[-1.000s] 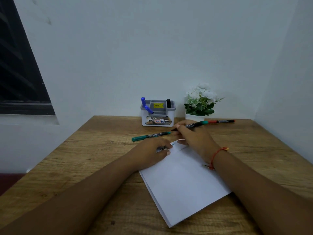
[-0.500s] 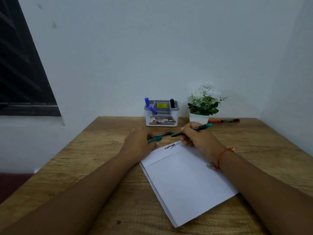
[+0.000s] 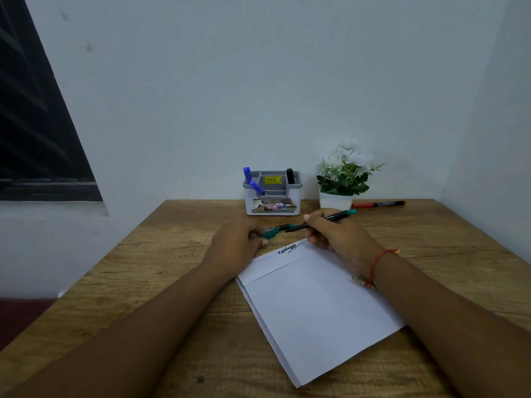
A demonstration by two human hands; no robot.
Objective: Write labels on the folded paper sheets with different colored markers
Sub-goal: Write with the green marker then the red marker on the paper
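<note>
A folded white paper sheet (image 3: 316,305) lies at an angle on the wooden table (image 3: 143,268). A short dark handwritten label (image 3: 287,249) sits near its top edge, with fainter writing to its left. My right hand (image 3: 336,235) grips a black marker with a teal end (image 3: 330,217); its tip hangs just above the table beyond the sheet's top edge. My left hand (image 3: 237,244) rests on the table left of the label, fingers curled round a green marker (image 3: 273,231) that lies there.
At the back edge stands a grey-and-white pen holder (image 3: 273,206) with two blue markers (image 3: 250,180) and a black one (image 3: 290,176). A white potted plant (image 3: 340,173) stands to its right. A red marker (image 3: 379,204) lies beside the pot.
My left hand left the paper's top edge and took hold of the green marker on the table. My right hand lifted its marker off the sheet, uncovering the written label.
</note>
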